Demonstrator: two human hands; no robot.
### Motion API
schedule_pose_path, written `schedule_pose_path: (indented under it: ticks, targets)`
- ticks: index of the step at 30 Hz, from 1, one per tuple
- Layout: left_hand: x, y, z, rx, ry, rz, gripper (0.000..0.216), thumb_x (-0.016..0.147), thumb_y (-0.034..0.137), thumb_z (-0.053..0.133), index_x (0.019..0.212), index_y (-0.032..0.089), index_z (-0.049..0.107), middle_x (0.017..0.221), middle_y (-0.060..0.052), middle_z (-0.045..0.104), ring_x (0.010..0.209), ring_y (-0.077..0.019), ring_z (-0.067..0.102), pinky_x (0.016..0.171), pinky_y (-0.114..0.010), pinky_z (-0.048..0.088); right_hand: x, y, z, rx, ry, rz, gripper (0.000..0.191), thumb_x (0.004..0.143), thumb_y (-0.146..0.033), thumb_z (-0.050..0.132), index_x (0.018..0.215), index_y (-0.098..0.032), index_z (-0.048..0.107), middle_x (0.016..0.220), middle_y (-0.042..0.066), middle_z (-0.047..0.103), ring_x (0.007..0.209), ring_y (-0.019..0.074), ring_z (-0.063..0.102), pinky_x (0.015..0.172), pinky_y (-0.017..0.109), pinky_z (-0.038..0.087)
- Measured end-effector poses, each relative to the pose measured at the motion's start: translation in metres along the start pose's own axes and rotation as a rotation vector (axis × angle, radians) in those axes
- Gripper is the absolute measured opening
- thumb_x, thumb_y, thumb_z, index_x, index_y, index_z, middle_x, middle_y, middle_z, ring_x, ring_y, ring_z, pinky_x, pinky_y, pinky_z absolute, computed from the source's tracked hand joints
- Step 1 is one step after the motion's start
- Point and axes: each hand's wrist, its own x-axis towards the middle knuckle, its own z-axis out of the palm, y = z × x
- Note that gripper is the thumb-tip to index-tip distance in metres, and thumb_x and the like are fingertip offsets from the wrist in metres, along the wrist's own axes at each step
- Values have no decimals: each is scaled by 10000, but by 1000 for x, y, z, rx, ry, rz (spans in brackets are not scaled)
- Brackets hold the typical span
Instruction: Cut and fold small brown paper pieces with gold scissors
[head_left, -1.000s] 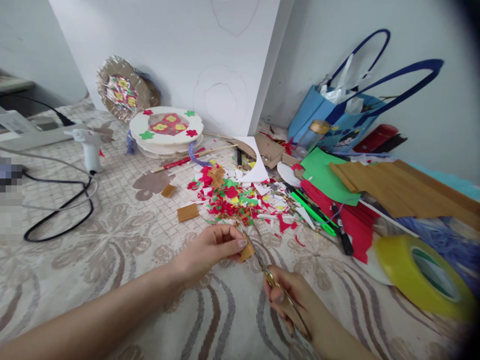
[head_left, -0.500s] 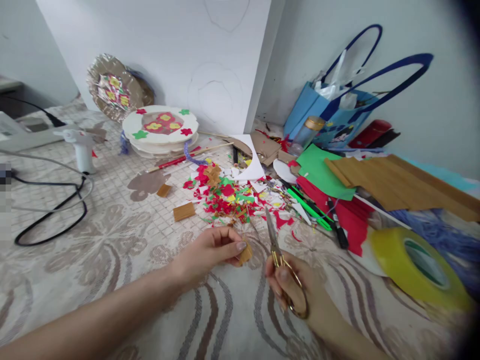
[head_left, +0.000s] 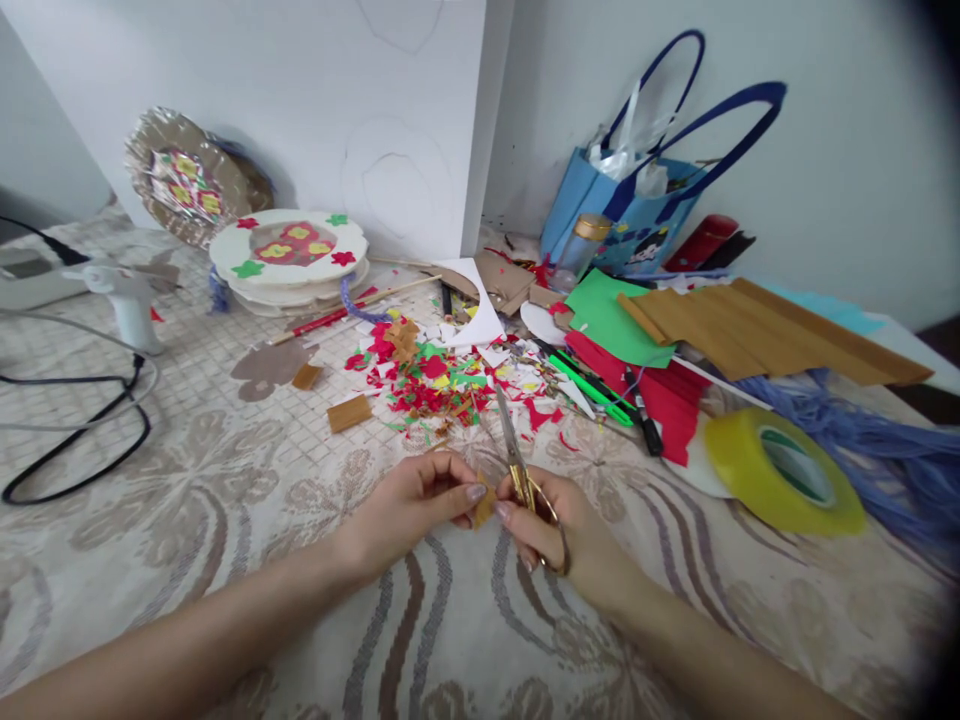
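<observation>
Between the thumb and fingers of my left hand (head_left: 427, 500) is a small piece of brown crepe paper (head_left: 485, 503). My right hand (head_left: 551, 525) is closed round the gold-handled scissors (head_left: 513, 440), whose blades look shut and point away from me. The fingertips of that hand are right by the paper's edge; whether they touch it I cannot tell. Two more brown paper pieces lie on the cloth beyond my left hand, a larger one (head_left: 349, 413) and a smaller one (head_left: 307, 376). A heap of coloured paper scraps (head_left: 450, 385) spreads beyond the scissors' tips.
To the right are a roll of yellow tape (head_left: 720, 450), brown crepe paper (head_left: 720, 325), green paper (head_left: 607, 320) and a green pen (head_left: 589, 390). A blue bag (head_left: 577, 195) stands behind. At left are a decorated white round piece (head_left: 232, 250) and a glue gun (head_left: 131, 305) with its cord.
My right hand has moved left with the scissors, up to the brown paper in my left hand. The camera view has shifted, so the background sits farther left.
</observation>
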Motion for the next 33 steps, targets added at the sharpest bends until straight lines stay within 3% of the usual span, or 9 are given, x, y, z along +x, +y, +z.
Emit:
schedule_pose_path:
  ticks: [17, 20, 23, 28, 33]
  targets:
    - [0, 1, -2, 13, -34, -95, 246, 779, 377, 610, 791, 134, 575, 701, -28, 662, 655, -114, 587, 665, -251, 453, 5, 4, -8, 35, -38, -16, 158, 794, -316, 575, 783, -176, 501, 471, -96, 424, 352, 52, 379, 358, 167, 271]
    - [0, 2, -1, 77, -69, -79, 241, 745, 357, 651, 791, 129, 588, 703, -24, 651, 643, -112, 569, 659, -255, 451, 6, 3, -8, 28, -69, -14, 195, 791, -353, 583, 789, -174, 505, 464, -94, 420, 355, 56, 376, 363, 172, 280]
    - [0, 1, -1, 74, -20, -40, 231, 742, 353, 653, 742, 132, 586, 665, -6, 623, 616, -100, 546, 631, -238, 435, 4, 0, -5, 26, -98, -35, 282, 818, -445, 536, 751, -176, 482, 466, -88, 405, 356, 55, 366, 365, 177, 297]
    - [1, -1, 0, -15, 45, -28, 214, 731, 334, 672, 727, 138, 586, 641, 7, 608, 600, -94, 537, 609, -224, 420, 1, -4, -1, -66, -125, -31, 251, 754, -393, 626, 780, -168, 519, 537, -76, 446, 394, 49, 386, 374, 168, 330]
    - [1, -1, -1, -316, 9, -153, 182, 726, 279, 691, 750, 141, 574, 670, -7, 620, 630, -96, 573, 636, -223, 442, 1, -2, -5, -91, -68, -31, 186, 778, -344, 587, 768, -175, 512, 481, -85, 435, 375, 60, 398, 370, 172, 318]
